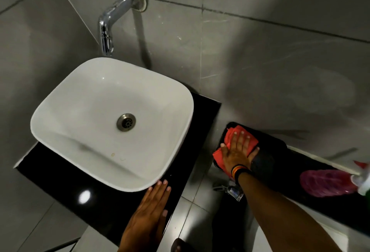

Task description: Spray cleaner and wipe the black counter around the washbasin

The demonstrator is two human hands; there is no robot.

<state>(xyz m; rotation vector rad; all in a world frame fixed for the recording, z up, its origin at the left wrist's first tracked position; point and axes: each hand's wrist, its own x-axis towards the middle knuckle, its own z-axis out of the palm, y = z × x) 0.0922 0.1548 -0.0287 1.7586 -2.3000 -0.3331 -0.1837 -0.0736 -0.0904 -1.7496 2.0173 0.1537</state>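
Observation:
A white square washbasin [96, 99] stands on a glossy black counter [66, 183]. My left hand [149, 213] lies flat, palm down, on the counter by the basin's near right corner, fingers together and holding nothing. To the right, across a gap, runs a lower black ledge [284, 163]. My right hand [239, 149] presses flat on a red cloth [220, 156] at the ledge's far left end. A spray bottle [363, 181] with a red nozzle shows only partly at the right edge.
A chrome wall tap [109, 23] overhangs the basin's back edge. A pink net scrubber [324, 179] lies on the ledge beside the bottle. Below the gap sits a chrome fitting [232, 190] over grey floor tiles. Grey tiled walls close in behind and on the left.

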